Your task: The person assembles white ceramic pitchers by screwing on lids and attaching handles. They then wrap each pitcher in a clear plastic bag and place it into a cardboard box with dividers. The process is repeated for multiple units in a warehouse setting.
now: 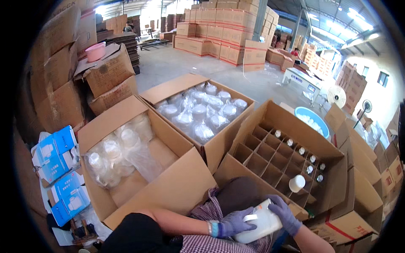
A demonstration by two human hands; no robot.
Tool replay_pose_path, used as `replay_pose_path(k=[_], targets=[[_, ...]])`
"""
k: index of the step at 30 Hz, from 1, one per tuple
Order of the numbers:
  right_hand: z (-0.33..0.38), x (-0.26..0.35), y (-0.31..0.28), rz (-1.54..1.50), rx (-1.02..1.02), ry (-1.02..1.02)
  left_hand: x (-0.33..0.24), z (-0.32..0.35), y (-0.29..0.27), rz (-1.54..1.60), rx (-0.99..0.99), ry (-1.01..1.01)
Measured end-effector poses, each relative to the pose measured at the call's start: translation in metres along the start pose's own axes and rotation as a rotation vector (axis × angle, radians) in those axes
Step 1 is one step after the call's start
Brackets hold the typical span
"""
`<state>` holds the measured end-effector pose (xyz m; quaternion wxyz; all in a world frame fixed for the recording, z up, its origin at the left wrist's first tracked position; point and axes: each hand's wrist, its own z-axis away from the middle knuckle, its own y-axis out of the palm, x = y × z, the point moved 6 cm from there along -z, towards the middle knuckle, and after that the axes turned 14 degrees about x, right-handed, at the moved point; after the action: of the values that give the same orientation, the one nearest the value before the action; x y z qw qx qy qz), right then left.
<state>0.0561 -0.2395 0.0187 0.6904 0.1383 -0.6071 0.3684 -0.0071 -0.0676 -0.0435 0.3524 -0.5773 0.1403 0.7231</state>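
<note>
Bottle: white plastic bottle (262, 223), clasped by purple-gloved left hand (233, 222) and right hand (285, 213).
Beyond grip: brown divided cardboard box (287, 162).

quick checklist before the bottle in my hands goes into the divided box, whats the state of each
1. Bottle held by both hands: ok, left hand and right hand grip the white bottle.
2. Free cells in the divider box: ok, near rows look empty.
3. Far row filled: ok, capped bottles stand there.
4. Bottle upright: not ok, it lies tilted.
5. Cap on held bottle: cannot tell.
6. White bottle standing in divider: ok, upright.
</note>
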Motion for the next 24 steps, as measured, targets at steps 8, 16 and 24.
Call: replay_pose_path(k=[8,16,24], targets=[[0.020,0.038,0.030,0.444,0.071,-0.372,0.023,-0.017,-0.017,0.224,0.237,0.140],[0.030,0.093,0.071,1.022,0.244,-0.501,-0.011,0.009,-0.040,0.318,0.649,0.366],[0.015,0.007,0.020,0.121,0.048,-0.044,0.020,-0.014,-0.025,-0.008,-0.116,0.084]])
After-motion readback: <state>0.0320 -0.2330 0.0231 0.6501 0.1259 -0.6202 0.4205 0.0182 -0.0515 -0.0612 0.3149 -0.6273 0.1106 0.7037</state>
